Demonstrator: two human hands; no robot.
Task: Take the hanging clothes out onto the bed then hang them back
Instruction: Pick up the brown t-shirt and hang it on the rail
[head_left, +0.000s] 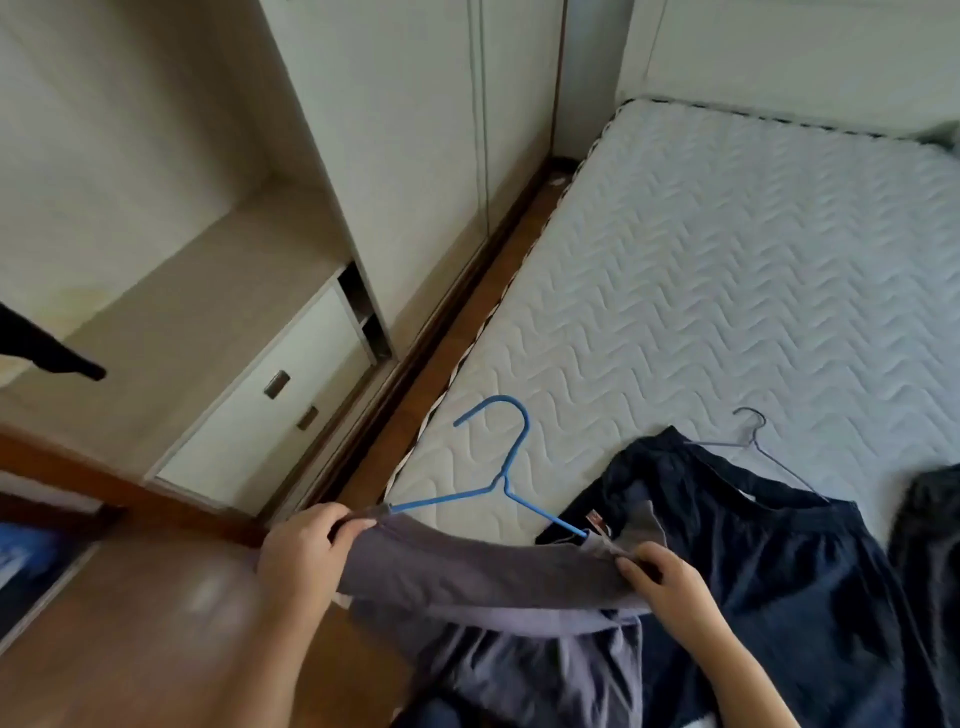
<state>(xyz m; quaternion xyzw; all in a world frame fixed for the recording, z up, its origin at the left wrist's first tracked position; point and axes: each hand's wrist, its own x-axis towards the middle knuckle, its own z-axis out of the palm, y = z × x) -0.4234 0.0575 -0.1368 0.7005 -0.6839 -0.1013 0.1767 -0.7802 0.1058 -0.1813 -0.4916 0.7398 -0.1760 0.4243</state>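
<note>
Bare mattress beside open wardrobe: left hand and right hand grip grey garment on blue hanger; navy garment awaits rehanging.

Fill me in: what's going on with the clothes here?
A person grips a grey garment with the left hand and right hand at the bed's edge; a blue hanger is partly inside it. A navy garment lies on the mattress with a thin grey hanger at its top. The wardrobe stands open.
</note>
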